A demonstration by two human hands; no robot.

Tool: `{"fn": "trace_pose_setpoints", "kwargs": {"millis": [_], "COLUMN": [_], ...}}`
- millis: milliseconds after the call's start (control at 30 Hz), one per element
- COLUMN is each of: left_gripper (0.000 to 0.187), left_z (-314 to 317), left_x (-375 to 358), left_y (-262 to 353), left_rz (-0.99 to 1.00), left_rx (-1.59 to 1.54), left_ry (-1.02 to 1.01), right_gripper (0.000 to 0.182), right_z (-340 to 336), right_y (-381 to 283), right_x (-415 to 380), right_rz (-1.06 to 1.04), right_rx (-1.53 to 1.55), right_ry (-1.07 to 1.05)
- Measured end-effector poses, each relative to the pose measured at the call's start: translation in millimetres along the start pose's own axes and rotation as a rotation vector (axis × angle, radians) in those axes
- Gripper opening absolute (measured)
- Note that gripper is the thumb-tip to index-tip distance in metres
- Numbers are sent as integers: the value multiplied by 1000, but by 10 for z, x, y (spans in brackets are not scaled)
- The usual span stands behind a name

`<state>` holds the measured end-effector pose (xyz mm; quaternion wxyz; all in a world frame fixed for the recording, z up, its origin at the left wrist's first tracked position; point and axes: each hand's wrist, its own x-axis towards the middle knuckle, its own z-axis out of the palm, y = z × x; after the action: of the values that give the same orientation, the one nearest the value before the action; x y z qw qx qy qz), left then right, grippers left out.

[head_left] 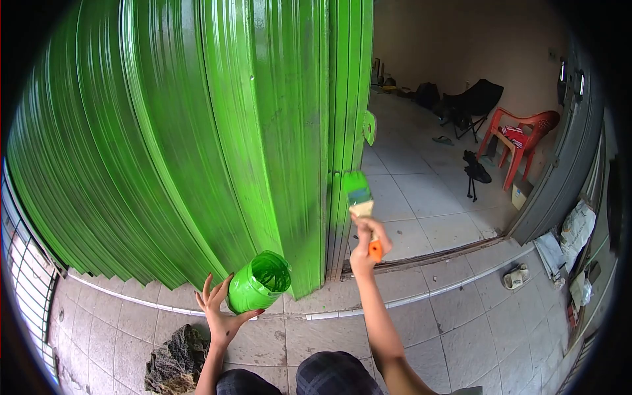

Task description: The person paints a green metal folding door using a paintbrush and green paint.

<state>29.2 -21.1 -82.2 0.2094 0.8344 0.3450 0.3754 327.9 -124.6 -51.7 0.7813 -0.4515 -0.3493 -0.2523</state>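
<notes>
A green-coated can [253, 289], tilted with its open mouth up and to the right, is held by my left hand [220, 313], whose thumb is under it and fingers are at its left side. My right hand [368, 242] grips a paintbrush [361, 203] with an orange handle end, its bristles covered in green paint and pointing up. The bristles are at the right edge of the green folding metal door [263, 164]; whether they touch it I cannot tell. Near the door's bottom edge the paint looks darker and patchy.
A floor track [447, 257] crosses the doorway. Inside stand a red plastic chair [526, 135] and a black folding chair [477, 99]. Crumpled dark cloth [176, 361] lies by my left forearm. A grey door [559, 178], bags [578, 227] and a small pale item [515, 276] are at right.
</notes>
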Motion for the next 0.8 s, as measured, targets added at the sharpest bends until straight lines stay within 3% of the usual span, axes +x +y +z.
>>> {"fn": "trace_pose_setpoints", "kwargs": {"millis": [133, 233, 467, 567, 700, 800], "left_gripper": [92, 92, 91, 91, 91, 90], "left_z": [2, 10, 10, -10, -39, -41], "left_x": [6, -13, -4, 1, -8, -6], "left_y": [-13, -4, 26, 22, 30, 55], "left_rz": [4, -1, -6, 1, -10, -11], "left_rx": [7, 5, 11, 10, 9, 11], "left_ry": [4, -1, -10, 4, 10, 5], "right_gripper": [9, 12, 37, 40, 38, 36], "right_z": [-314, -595, -326, -356, -698, -770], "right_y": [475, 401, -98, -3, 188, 188], "right_x": [-581, -741, 184, 148, -156, -175], "right_rz": [94, 221, -519, -498, -281, -290], "right_rx": [-132, -277, -554, -685, -718, -734], "right_ry": [14, -128, -359, -461, -628, -762]}}
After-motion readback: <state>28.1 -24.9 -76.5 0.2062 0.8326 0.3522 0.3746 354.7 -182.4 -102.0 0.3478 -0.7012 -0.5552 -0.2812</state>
